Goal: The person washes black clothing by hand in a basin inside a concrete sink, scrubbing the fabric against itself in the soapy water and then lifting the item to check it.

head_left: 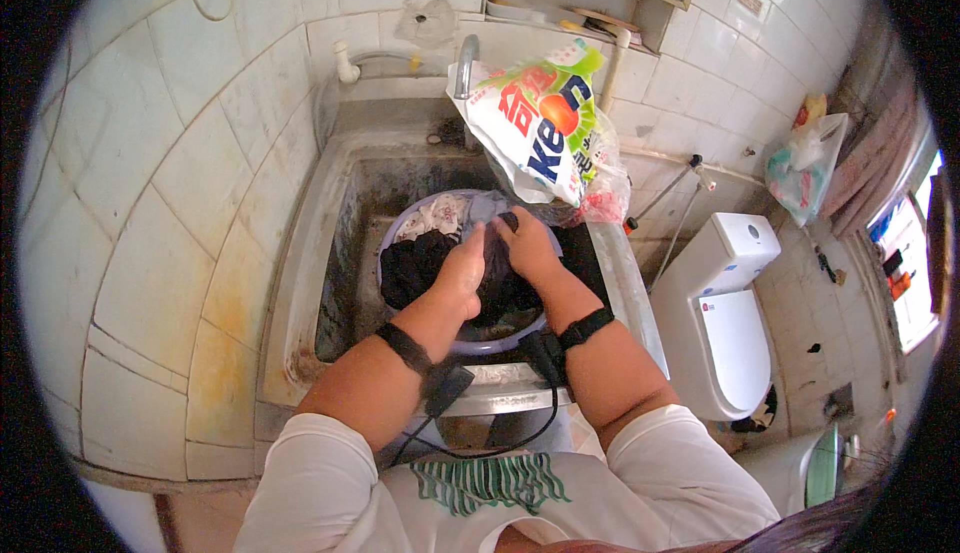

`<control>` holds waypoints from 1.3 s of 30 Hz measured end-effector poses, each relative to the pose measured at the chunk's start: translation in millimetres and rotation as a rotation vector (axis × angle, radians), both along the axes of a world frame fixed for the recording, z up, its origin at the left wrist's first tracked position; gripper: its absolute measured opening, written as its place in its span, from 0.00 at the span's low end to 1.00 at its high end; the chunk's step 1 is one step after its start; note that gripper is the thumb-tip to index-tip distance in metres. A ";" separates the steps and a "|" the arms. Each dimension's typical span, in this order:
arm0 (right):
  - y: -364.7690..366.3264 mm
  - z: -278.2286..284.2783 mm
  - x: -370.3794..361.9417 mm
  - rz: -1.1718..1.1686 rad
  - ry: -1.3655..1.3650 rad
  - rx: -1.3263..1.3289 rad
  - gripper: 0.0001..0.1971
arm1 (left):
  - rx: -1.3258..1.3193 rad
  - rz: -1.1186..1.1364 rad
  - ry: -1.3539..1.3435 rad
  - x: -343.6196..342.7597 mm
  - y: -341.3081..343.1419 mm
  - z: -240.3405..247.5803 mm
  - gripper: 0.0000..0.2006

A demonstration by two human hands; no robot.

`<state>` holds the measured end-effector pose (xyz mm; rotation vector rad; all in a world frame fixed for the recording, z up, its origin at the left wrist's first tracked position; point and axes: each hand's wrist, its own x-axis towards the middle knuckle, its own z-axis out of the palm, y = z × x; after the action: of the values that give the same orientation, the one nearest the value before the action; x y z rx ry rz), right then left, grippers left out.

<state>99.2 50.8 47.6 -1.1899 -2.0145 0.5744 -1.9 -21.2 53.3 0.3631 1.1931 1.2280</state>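
A pale purple basin [497, 347] stands inside the stone sink, with wet laundry in it. Between my hands a thin grey cloth [487, 207] is bunched up. My left hand [462, 271] grips it from the left, the fingertips partly hidden. From the other side my right hand [530, 245] closes on the same cloth, thumb toward the left hand. Black clothing [414, 267] lies under and beside my left hand. A white patterned garment [437, 217] rests at the basin's far left edge.
The sink [290, 283] has a wide worn rim. A white and green detergent bag [540, 118] stands at its far right corner, by a grey tap [467, 65]. A toilet [735, 338] is to the right. Black straps with cables circle both forearms.
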 end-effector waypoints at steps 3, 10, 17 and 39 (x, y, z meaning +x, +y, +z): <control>13.0 -12.4 13.4 -0.010 -0.009 -0.028 0.18 | 0.045 -0.044 0.085 11.8 -23.9 43.7 0.27; 34.9 -7.8 36.8 -0.022 0.214 -0.247 0.22 | 0.171 0.098 0.240 -20.0 1.4 12.9 0.36; 8.3 24.9 34.3 0.367 0.221 -0.660 0.18 | 0.199 0.359 0.445 -55.4 2.1 7.9 0.26; 6.9 -24.9 11.3 0.802 -0.904 -0.465 0.25 | 0.211 -1.104 1.282 -58.1 15.5 -38.8 0.23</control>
<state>110.5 57.6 22.7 -0.9137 -3.3157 1.0576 -60.0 -5.7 14.4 1.8563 1.4842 0.0019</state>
